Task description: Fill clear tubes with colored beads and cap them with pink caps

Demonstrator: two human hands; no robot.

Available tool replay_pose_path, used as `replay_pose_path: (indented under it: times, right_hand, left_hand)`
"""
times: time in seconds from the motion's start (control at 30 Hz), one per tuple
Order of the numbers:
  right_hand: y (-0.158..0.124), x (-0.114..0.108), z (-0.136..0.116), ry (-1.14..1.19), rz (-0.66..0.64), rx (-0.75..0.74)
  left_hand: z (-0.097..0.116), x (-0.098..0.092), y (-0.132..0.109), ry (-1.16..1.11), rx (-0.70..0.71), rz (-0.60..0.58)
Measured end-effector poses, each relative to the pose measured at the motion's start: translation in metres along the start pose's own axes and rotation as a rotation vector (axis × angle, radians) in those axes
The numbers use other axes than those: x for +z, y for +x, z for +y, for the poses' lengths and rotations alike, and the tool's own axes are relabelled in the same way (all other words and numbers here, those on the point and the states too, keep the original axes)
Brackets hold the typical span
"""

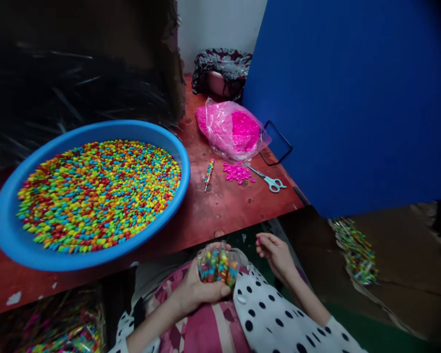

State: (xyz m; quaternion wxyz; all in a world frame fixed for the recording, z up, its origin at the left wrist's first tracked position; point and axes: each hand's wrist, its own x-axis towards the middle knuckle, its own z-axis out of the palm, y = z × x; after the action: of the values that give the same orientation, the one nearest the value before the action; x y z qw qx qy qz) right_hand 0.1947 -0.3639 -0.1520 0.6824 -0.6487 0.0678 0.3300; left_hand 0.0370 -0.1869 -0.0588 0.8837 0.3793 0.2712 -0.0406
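My left hand [202,290] is wrapped round a bunch of clear plastic tubes [219,267] filled with colourful candies, held upright over my lap. To its right, my right hand [277,255] is closed in a pinch on a small pink cap [258,240], apart from the tubes. A small heap of loose pink caps [237,172] lies on the red table [257,206]. Left of that heap is a single filled tube [209,175] with a pink end. Beyond my left hand stands a large blue basin [185,176] full of colourful candies.
Scissors [274,183] lie by the caps, before a clear bag [235,128] of pink pieces. A blue panel [353,98] rises at the right. Filled tubes [356,252] lie on cardboard at right; more colourful packets [73,338] are at lower left. A cloth-draped bowl [218,81] stands behind.
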Motion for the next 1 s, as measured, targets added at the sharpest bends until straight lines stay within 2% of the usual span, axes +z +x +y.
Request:
replay_pose_path:
  times: [0.07,0.17,0.33,0.47,0.63,0.73,0.87,1.0]
  right_hand:
    - [0.003,0.003,-0.024,-0.036,-0.036,-0.057]
    - [0.006,0.018,-0.051,-0.093,-0.128,-0.142]
    - [0.010,0.058,-0.073,-0.121,-0.304,-0.221]
    - [0.011,0.076,-0.080,-0.163,-0.322,-0.267]
    - [0.003,0.084,-0.085,-0.323,-0.335,-0.318]
    - [-0.004,0.085,-0.085,-0.377,-0.332,-0.413]
    - [-0.007,0.084,-0.082,-0.437,-0.265,-0.558]
    - [-0.001,0.085,-0.077,-0.402,-0.309,-0.510]
  left_hand:
    - [0.000,0.001,0.007,0.019,-0.015,0.066]
    - [0.001,0.004,0.021,0.040,0.077,0.190]
    - [0.004,0.010,0.037,0.058,0.217,0.280]
    - [0.000,0.007,0.040,0.155,0.260,0.330]
    - [-0.008,0.001,0.041,0.255,0.338,0.331]
    - [-0.012,0.000,0.040,0.262,0.356,0.349]
    - [-0.014,0.000,0.039,0.261,0.357,0.369]
    - [-0.014,-0.004,0.042,0.249,0.359,0.404]
